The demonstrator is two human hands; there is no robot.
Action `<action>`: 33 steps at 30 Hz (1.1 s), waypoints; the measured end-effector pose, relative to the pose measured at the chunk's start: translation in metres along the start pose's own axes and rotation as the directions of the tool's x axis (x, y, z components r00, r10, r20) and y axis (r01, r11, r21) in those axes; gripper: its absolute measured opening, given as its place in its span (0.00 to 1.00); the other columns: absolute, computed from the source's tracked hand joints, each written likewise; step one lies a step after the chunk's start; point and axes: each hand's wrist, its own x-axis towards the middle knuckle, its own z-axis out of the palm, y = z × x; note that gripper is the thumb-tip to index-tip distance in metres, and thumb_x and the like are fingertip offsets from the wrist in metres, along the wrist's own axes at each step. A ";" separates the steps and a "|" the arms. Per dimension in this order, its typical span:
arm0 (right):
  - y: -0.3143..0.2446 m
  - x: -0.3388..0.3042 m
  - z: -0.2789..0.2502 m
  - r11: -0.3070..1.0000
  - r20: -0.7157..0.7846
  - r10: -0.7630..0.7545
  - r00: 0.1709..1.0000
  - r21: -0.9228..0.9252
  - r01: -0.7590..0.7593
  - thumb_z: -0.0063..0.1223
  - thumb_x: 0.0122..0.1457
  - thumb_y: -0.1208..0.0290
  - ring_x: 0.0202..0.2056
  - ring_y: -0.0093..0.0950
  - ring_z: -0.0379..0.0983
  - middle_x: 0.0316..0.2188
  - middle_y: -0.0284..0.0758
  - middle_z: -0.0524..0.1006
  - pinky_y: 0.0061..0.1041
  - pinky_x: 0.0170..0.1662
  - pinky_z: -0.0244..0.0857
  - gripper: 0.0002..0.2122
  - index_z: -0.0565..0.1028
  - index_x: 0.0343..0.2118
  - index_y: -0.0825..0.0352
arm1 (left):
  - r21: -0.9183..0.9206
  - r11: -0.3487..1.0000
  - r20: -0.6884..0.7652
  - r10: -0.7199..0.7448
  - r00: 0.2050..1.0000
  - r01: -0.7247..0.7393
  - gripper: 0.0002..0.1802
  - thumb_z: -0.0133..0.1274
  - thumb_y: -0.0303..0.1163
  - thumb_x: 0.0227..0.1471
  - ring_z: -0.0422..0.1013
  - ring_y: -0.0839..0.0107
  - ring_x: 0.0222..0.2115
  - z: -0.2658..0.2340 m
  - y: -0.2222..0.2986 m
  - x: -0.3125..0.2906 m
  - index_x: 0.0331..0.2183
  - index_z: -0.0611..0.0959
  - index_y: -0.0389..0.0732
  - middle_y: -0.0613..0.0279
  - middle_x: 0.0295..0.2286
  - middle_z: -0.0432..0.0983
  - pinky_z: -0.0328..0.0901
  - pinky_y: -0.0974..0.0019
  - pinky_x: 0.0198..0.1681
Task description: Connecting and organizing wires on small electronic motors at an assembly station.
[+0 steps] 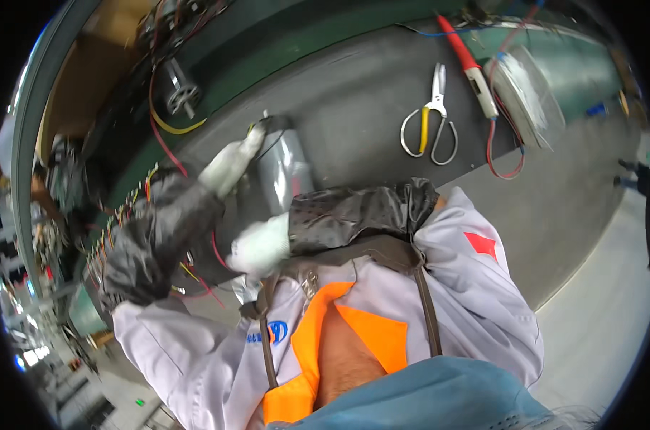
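Near the worker's edge of the bench point(353, 93), a silver cylindrical motor point(287, 168) lay crosswise, shaft point(265, 113) toward the far edge. Left-hand point(232, 161) fingers touched its shaft end, right-hand point(260, 247) fingers blurred beside it; neither grip could be told.

Hands point(262, 247) white-gloved; black oversleeves point(357, 215); pale jacket point(475, 294), orange collar point(376, 331); brown apron point(383, 252); blue mask point(432, 401).

Grey bench point(547, 229), pale floor point(611, 315)
I see a grey post point(24, 172) at left; beyond it, blurred bright spots point(35, 355), probably lamps.
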 end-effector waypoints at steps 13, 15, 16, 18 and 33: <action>0.140 -0.476 0.010 0.471 -0.576 0.615 -0.539 0.816 -0.335 0.54 0.60 0.65 0.32 0.27 0.78 0.32 0.37 0.82 0.26 0.40 0.70 0.14 0.81 0.45 0.64 | 0.195 0.931 -0.447 0.363 0.817 -0.308 0.36 0.35 0.57 0.68 0.73 0.43 0.33 0.031 -0.042 0.036 0.38 0.80 0.30 0.35 0.30 0.76 0.67 0.52 0.41; 0.168 -0.512 0.003 0.252 -0.627 0.524 -0.576 0.761 -0.598 0.54 0.59 0.62 0.35 0.32 0.80 0.33 0.41 0.82 0.30 0.41 0.71 0.15 0.81 0.46 0.61 | 0.223 0.931 -0.441 0.360 0.822 -0.289 0.35 0.35 0.56 0.68 0.73 0.40 0.34 0.035 -0.034 0.028 0.38 0.80 0.30 0.34 0.32 0.77 0.67 0.52 0.41; 0.190 -0.525 0.008 0.191 -0.713 0.506 -0.485 0.641 -0.743 0.54 0.58 0.61 0.38 0.36 0.80 0.35 0.42 0.82 0.34 0.44 0.71 0.15 0.81 0.46 0.59 | 0.229 0.931 -0.418 0.357 0.835 -0.284 0.35 0.35 0.56 0.68 0.73 0.38 0.35 0.038 -0.028 0.025 0.39 0.80 0.31 0.33 0.32 0.76 0.67 0.52 0.41; 0.217 -0.526 0.002 0.134 -0.783 0.501 -0.368 0.490 -0.861 0.54 0.58 0.59 0.42 0.40 0.80 0.38 0.43 0.82 0.38 0.46 0.71 0.15 0.80 0.46 0.57 | 0.238 0.935 -0.380 0.338 0.861 -0.262 0.34 0.35 0.55 0.68 0.72 0.34 0.38 0.041 -0.023 0.020 0.40 0.80 0.32 0.33 0.33 0.76 0.67 0.51 0.41; 0.245 -0.504 -0.027 -0.194 -0.853 0.478 -0.209 0.129 -0.972 0.53 0.58 0.63 0.46 0.41 0.77 0.40 0.41 0.81 0.40 0.49 0.70 0.12 0.80 0.43 0.58 | 0.291 0.922 -0.331 0.347 0.878 -0.254 0.34 0.35 0.55 0.68 0.73 0.37 0.40 0.046 -0.033 0.024 0.40 0.81 0.32 0.34 0.35 0.77 0.67 0.49 0.43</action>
